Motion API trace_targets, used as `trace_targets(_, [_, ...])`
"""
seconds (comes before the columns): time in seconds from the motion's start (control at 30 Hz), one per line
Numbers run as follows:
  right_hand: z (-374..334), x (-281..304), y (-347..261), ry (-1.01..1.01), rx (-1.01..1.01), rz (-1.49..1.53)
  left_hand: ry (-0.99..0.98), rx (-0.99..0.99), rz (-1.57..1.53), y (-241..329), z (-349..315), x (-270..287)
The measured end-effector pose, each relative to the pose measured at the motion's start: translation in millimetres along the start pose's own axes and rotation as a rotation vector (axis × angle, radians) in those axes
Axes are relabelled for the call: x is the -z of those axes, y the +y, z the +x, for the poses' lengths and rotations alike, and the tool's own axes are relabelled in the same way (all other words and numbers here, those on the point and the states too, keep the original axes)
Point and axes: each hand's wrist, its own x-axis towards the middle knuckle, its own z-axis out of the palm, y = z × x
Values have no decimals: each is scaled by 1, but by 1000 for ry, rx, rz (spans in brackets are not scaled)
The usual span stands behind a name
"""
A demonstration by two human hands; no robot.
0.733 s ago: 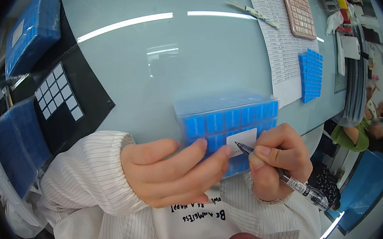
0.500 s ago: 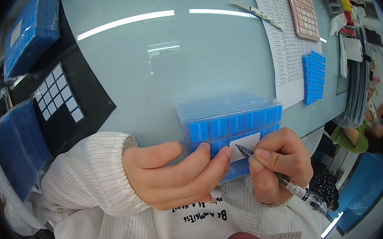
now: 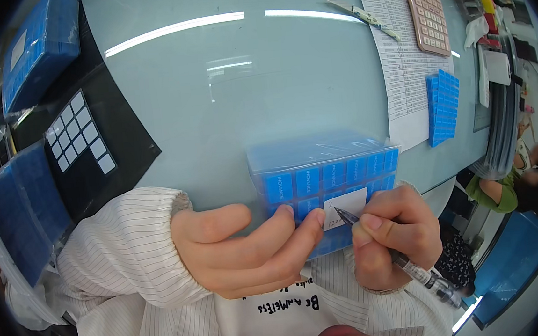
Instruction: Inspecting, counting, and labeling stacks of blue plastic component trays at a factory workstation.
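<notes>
A film-wrapped pack of blue sheets (image 3: 309,182) rests on the table edge in front of me, its face patterned with blue rectangles. On that face is a white label (image 3: 356,204) bearing handwritten marks. My right hand (image 3: 405,223) pinches a clear-barrelled pen (image 3: 422,275), whose tip is at the label's left part. My left hand (image 3: 244,247) lies against the pack with its fingers stretched out and apart. Two of its fingertips touch the pack's face, one right beside the label. The pack's lower right part is hidden behind my right hand.
At the left, a black sheet (image 3: 122,139) carries a sheet of white stickers (image 3: 80,134), with wrapped blue packs (image 3: 48,56) around it. Toward the right are a printed list (image 3: 402,86), a slim pointed cutter (image 3: 375,23), a pink calculator (image 3: 429,19) and blue label sheets (image 3: 446,107). People sit farther right.
The pen tip has moved slightly right and down on the label, and a new handwritten mark shows above the earlier ones. My left hand stays nearly in place.
</notes>
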Motion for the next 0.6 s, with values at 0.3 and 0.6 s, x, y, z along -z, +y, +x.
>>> trace_targets(0.3, [-1, -1, 0, 7, -5, -34, -2, 11, 6, 1, -1, -1])
trace_targets(0.6, [-1, 1, -3, -8, -32, -53, -20, 1, 0, 0, -1, 1])
